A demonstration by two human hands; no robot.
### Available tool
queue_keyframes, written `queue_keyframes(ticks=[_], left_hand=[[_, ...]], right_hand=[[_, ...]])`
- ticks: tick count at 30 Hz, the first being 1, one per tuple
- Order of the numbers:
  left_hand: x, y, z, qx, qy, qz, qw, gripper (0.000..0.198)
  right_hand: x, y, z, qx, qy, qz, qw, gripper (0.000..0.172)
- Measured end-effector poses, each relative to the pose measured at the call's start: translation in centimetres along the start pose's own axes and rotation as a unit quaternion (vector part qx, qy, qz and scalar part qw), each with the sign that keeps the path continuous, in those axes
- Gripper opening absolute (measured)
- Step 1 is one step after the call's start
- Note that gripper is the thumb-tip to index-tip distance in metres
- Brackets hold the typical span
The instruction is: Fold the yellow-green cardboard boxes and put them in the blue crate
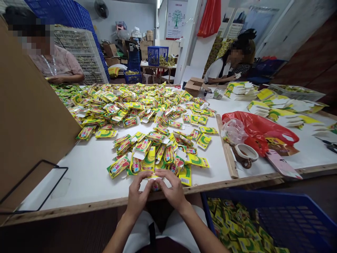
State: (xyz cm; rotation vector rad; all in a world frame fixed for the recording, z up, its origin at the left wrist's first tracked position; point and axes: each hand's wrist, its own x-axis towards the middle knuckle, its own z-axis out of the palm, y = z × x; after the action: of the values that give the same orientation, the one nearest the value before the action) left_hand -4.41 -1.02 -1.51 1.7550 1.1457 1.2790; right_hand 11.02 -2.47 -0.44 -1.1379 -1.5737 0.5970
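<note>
Both hands meet at the table's front edge around one small yellow-and-green printed carton [156, 185]. My left hand [139, 189] pinches it from the left with thumb and fingers. From the right, my right hand [172, 188] closes on the same carton, thumbs nearly touching. Much of the carton is hidden behind the fingers. Just beyond the fingertips lies a loose heap of similar small cartons [144, 149], several with white flaps standing open. A larger pile of cartons [123, 102] spreads farther back across the white table [89, 168].
A blue crate [292, 207] holding cartons stands below the table at right. A wooden strip [226, 151], a brown cup [245, 156], a red plastic bag [258, 130] and a pink phone [283, 163] lie right. Cardboard [34, 116] rises at left. Two people sit across the table.
</note>
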Motion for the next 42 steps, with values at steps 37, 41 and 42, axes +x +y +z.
queue_keyframes(ticks=[37,41,42], left_hand=[[7.9,0.7,-2.4,0.218,0.243,0.088,0.941,0.012],[5.6,2.3,-3.4,0.127,0.079,0.118,0.982,0.014],[4.9,2.3,-3.2,0.112,0.043,0.115,0.986,0.014]], right_hand=[[-5.3,-0.8,-12.7,-0.205,0.206,0.139,0.946,0.024],[-1.6,-1.4,-8.3,-0.097,0.214,0.081,0.969,0.023],[-0.9,-1.4,-7.3,-0.069,0.175,0.075,0.979,0.022]])
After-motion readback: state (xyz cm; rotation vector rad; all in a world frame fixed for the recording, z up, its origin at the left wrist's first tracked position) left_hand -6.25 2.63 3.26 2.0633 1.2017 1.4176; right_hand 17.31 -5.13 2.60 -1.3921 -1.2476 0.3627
